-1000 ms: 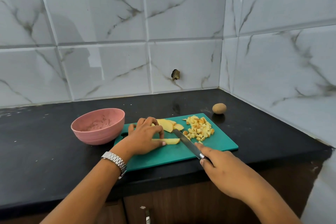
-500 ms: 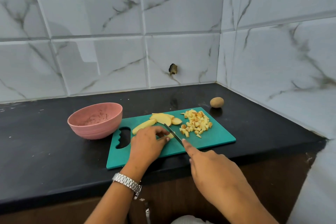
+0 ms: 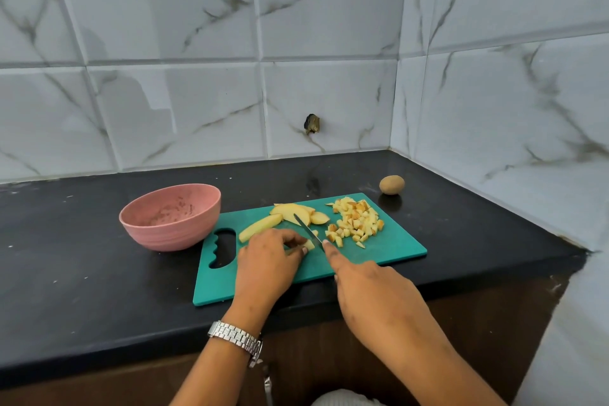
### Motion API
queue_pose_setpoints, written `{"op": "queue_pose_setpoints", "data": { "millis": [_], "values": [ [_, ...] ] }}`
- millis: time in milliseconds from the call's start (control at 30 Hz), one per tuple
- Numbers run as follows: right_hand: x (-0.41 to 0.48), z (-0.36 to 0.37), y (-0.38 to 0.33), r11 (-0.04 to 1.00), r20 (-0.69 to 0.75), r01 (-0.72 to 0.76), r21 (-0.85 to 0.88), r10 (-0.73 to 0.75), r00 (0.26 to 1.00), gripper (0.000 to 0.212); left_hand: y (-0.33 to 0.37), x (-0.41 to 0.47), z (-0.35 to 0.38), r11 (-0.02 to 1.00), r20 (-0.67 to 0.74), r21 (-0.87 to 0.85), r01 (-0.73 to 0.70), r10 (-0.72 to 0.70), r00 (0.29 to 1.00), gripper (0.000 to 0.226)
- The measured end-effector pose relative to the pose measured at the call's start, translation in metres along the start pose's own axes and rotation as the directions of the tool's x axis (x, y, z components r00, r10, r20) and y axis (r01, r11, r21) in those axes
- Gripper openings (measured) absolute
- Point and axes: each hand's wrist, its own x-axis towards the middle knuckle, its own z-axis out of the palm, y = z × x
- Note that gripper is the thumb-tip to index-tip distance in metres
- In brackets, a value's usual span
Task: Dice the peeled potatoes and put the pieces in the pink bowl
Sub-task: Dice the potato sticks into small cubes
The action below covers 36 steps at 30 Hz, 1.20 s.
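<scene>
At frame center, my left hand point(image 3: 265, 260) pinches a potato strip point(image 3: 308, 244) while my right hand point(image 3: 369, 287) grips the knife point(image 3: 306, 229) across it.

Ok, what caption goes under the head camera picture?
Left hand holds a potato strip while the right hand dices it with a knife on the teal board.

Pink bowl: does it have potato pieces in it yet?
No, it holds no potato. The pink bowl shows only dark specks inside; the diced pieces sit piled on the green cutting board.
</scene>
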Motion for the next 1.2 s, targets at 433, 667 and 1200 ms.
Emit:
{"op": "queue_pose_setpoints", "data": {
  "millis": [433,667,1200],
  "values": [
    [-0.002,0.002,-0.001,1.000,0.083,0.016,0.001,-0.016,0.996,0.068,-0.002,0.000,0.003,1.000,-0.003,0.002,-0.006,0.006,1.000,0.020],
    [0.013,0.002,-0.005,1.000,0.019,0.026,0.001,-0.026,0.999,0.067,0.001,-0.001,0.000,1.000,-0.014,-0.031,-0.001,0.000,1.000,0.016],
    [0.005,0.004,-0.016,0.999,0.043,0.016,-0.051,-0.014,0.999,0.073,0.002,-0.001,0.000,0.998,-0.020,-0.063,0.004,-0.006,1.000,0.017]
  ]
}}
